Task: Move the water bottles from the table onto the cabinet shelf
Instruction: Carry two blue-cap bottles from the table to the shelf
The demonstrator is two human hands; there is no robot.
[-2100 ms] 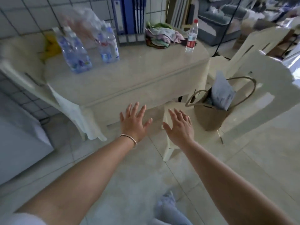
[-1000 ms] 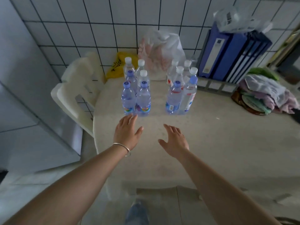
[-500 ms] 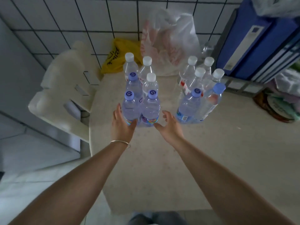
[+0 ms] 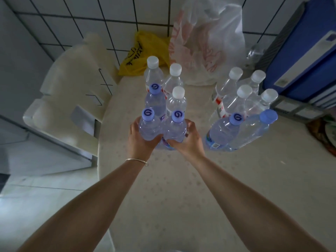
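— What did the head camera show on the tabletop [image 4: 227, 179]?

— Two clusters of water bottles stood toward its far edge. The left cluster [image 4: 163, 99] held six bottles in two columns, three with blue caps and three with white. The right cluster [image 4: 243, 110] also held six, four white-capped at the back and two blue-capped at the front.

— And the hands?

— The left hand [image 4: 139, 140] was wrapped round the front left bottle [image 4: 148, 128] of the left cluster, its fingers curled behind the bottle and the thumb across the near side. The right hand [image 4: 189, 140] gripped the front right bottle [image 4: 175, 129] in the same way, fingers curled on its far right side, thumb in front. The two bottles touched each other, and both thumbs nearly met between them. A thin bracelet [image 4: 136, 160] sat on the left wrist.

— Were the gripped bottles on the tabletop?

— Their bases were hidden by the hands, so one could not tell.

— What else was there?

— A translucent plastic bag [image 4: 205, 42] and a yellow bag [image 4: 143, 53] lay at the far edge against the tiled wall [image 4: 72, 20]. Blue binders [image 4: 305, 60] stood at the far right corner. A cream plastic chair [image 4: 69, 99] stood just beside the left edge.
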